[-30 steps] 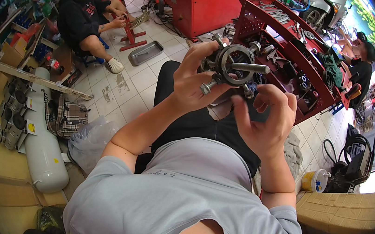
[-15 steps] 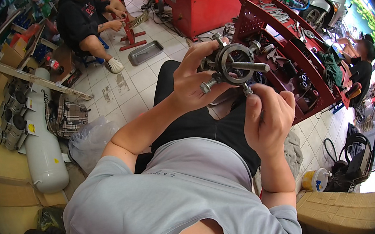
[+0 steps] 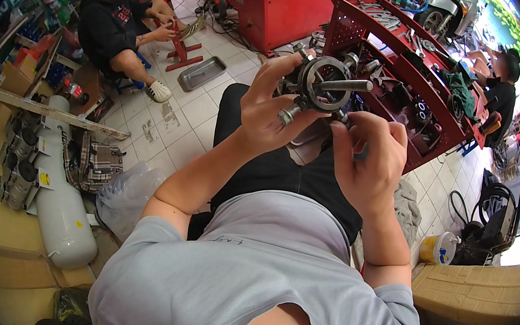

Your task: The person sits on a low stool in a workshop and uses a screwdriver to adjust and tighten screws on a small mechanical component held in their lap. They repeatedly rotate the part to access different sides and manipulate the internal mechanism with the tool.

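Above my lap, my left hand (image 3: 272,109) is closed around the left side of a metal ring fixture (image 3: 323,109). Several hex-headed bolts stick out from its rim, and a long rod (image 3: 350,84) juts through the middle towards the right. One bolt (image 3: 288,114) points down-left near my left fingers. At the lower right of the ring, my right hand (image 3: 374,160) pinches another bolt (image 3: 341,117) between thumb and fingers. The fingertips of my left hand behind the ring are partly hidden.
Beyond my hands stands a red tool trolley (image 3: 343,26) with wrenches and parts. A grey metal tray (image 3: 183,82) lies on the tiled floor near a seated person (image 3: 107,30). A white tank (image 3: 64,223) is at left, a cardboard box (image 3: 477,293) at right.
My right thumb and fingers have shifted slightly left and up around the lower-right bolt. The ring has tilted a little, raising the rod's tip, and stays in my left hand.
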Demonstrator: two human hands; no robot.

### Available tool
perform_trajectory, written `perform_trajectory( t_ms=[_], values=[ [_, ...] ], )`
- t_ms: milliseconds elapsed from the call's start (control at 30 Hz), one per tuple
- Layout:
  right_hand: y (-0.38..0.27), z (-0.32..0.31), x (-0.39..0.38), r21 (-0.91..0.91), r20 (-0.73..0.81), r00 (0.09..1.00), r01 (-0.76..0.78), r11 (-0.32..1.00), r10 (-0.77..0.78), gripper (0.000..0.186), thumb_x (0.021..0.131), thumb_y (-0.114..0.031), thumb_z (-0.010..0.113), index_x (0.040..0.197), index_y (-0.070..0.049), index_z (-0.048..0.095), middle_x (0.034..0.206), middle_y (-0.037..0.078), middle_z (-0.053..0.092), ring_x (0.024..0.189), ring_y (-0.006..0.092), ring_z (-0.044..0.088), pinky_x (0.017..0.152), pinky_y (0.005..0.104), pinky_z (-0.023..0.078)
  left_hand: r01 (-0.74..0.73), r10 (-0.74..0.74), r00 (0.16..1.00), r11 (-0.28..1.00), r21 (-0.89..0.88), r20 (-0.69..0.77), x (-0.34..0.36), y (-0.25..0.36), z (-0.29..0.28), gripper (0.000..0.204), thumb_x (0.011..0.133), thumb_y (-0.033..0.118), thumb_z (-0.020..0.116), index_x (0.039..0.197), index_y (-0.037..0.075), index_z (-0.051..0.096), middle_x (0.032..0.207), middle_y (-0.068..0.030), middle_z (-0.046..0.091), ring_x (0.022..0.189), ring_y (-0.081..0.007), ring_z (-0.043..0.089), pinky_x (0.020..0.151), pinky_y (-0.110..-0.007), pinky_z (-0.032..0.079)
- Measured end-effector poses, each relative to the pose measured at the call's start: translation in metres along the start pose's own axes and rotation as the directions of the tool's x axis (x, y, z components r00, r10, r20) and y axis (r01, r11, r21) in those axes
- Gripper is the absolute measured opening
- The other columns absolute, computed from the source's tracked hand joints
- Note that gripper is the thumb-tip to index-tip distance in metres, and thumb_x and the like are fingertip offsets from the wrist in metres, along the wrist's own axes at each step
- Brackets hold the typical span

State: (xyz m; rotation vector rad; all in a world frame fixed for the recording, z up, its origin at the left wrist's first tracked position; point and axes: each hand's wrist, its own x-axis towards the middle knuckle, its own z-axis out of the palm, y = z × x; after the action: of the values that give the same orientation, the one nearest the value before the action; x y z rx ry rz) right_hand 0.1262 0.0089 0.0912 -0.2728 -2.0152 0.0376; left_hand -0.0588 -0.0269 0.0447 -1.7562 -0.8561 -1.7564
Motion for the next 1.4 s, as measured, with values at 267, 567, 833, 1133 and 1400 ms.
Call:
perform_trajectory(
  t_ms=[267,567,833,1133,1400],
  values=[
    [-0.003,0.001,0.003,0.011,-0.023,0.998,-0.051,0.999,0.051,0.013,0.081,-0.015,0.071,0.084,-0.008,0.061,0.056,0.0,0.054,0.046,0.016,0.049,0.054,0.0311,0.03,0.044,-0.044,0.999,0.997,0.056,0.006,-0.001,0.002,0.004,0.031,0.063,0.011,0.087,0.079,0.002,0.062,0.123,-0.025,0.055,0.104,-0.038,0.06,0.081,-0.042,0.052],
    [0.0,0.002,0.003,-0.015,-0.014,0.998,-0.056,0.998,0.056,0.013,0.081,-0.016,0.07,0.085,-0.008,0.06,0.059,0.0,0.055,0.046,0.0156,0.05,0.055,0.0311,0.03,0.351,-0.358,0.932,0.93,-0.106,-0.051,-0.009,0.007,0.011,0.032,0.064,0.009,0.086,0.086,0.001,0.065,0.123,-0.0245,0.056,0.106,-0.0375,0.061,0.082,-0.039,0.053],
    [-0.001,0.003,0.005,0.001,-0.021,0.999,-0.046,0.999,0.046,0.015,0.081,-0.017,0.07,0.088,-0.007,0.06,0.06,0.0,0.055,0.047,0.016,0.05,0.055,0.0312,0.03,0.377,-0.381,0.924,0.922,-0.089,-0.027,-0.009,0.008,0.012,0.027,0.062,0.007,0.086,0.083,0.002,0.07,0.124,-0.0226,0.056,0.106,-0.0339,0.062,0.084,-0.038,0.052],
    [-0.002,0.002,0.005,-0.01,0.002,0.998,-0.069,0.998,0.069,0.013,0.083,-0.018,0.068,0.085,-0.008,0.06,0.06,0.0,0.055,0.048,0.0161,0.05,0.055,0.0313,0.029,0.401,-0.403,0.915,0.913,-0.079,-0.002,-0.01,0.008,0.012,0.027,0.062,0.007,0.086,0.085,0.003,0.072,0.124,-0.0224,0.056,0.106,-0.0338,0.061,0.085,-0.038,0.052],
    [0.004,0.002,0.003,-0.056,0.025,0.999,-0.036,0.998,0.038,0.016,0.082,-0.02,0.069,0.086,-0.008,0.059,0.06,0.001,0.054,0.048,0.0167,0.05,0.055,0.0316,0.029,0.388,-0.393,0.919,0.914,-0.116,-0.025,-0.01,0.008,0.014,0.027,0.062,0.007,0.086,0.083,0.002,0.071,0.123,-0.0224,0.057,0.106,-0.0342,0.061,0.085,-0.038,0.052]
  ],
)
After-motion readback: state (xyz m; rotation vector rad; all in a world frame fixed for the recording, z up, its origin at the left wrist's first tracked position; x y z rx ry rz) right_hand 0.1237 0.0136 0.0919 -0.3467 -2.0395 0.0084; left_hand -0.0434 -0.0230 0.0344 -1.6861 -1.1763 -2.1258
